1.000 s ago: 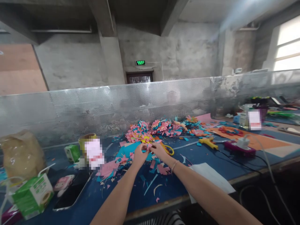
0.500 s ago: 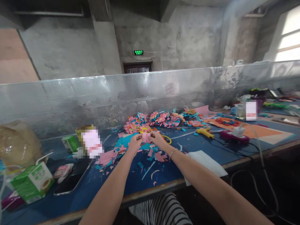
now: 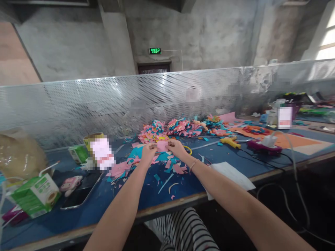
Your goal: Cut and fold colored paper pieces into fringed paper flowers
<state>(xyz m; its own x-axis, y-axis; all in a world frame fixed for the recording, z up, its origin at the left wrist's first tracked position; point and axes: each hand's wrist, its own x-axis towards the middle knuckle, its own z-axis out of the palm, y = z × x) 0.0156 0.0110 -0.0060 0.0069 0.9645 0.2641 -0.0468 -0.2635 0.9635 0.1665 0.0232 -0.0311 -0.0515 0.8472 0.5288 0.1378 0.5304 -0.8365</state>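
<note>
Between my two hands is a small piece of pink paper [image 3: 162,146], held up above the blue table. My left hand [image 3: 149,152] pinches its left edge, and my right hand [image 3: 176,149] grips the right edge. Just beyond them stand clusters of pink, blue and orange paper flowers [image 3: 180,128]. Beneath and around my hands lie blue paper [image 3: 136,152] and pink paper scraps [image 3: 120,168]. Part of a yellow ring-shaped handle [image 3: 187,150] shows beside my right hand; the rest of it is hidden.
At right are a yellow glue gun [image 3: 230,142], a purple power strip [image 3: 264,146] and orange sheets [image 3: 277,138]. A white sheet [image 3: 232,175] overhangs the front edge. On the left sit a green drink carton [image 3: 36,196] and a phone [image 3: 83,197]. A perforated metal screen [image 3: 86,104] runs behind.
The pink paper now looks flatter and more squarely spread between my fingers. Both hands stay close to the same spot. The whole view has shifted slightly, with the background sitting higher.
</note>
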